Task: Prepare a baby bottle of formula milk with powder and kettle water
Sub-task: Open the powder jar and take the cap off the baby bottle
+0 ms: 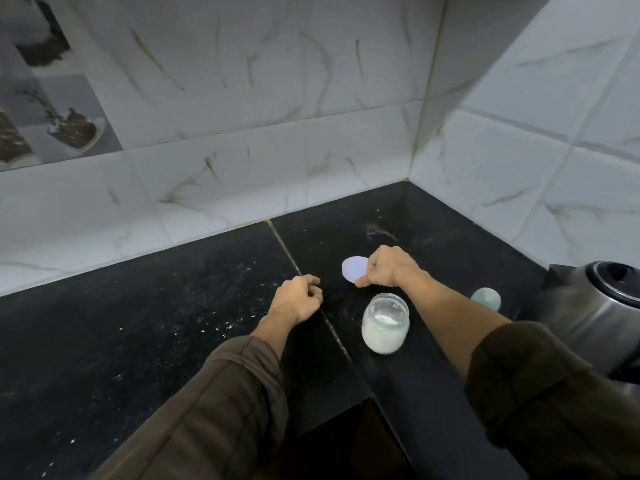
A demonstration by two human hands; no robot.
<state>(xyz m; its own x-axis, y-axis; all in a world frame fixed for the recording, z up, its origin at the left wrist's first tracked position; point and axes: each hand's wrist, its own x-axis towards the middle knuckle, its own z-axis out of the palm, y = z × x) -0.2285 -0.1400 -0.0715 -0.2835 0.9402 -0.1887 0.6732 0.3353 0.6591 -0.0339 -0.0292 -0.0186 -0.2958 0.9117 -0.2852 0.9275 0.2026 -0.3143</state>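
I note the powder jar (385, 322) standing open on the black counter (173, 306), with white powder inside. Just behind it my right hand (388, 268) pinches a pale lilac lid (354, 268), fingers curled on its edge. My left hand (299, 299) rests on the counter, fingers curled in and holding nothing. A steel kettle (595, 306) stands at right.

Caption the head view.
Right hand holds a pale lid beyond the open powder jar; left hand rests on the counter.

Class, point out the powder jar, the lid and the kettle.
jar (385, 323): head view, on its side wall.
lid (352, 268): head view, on its flat face.
kettle (588, 313): head view, on its steel body.
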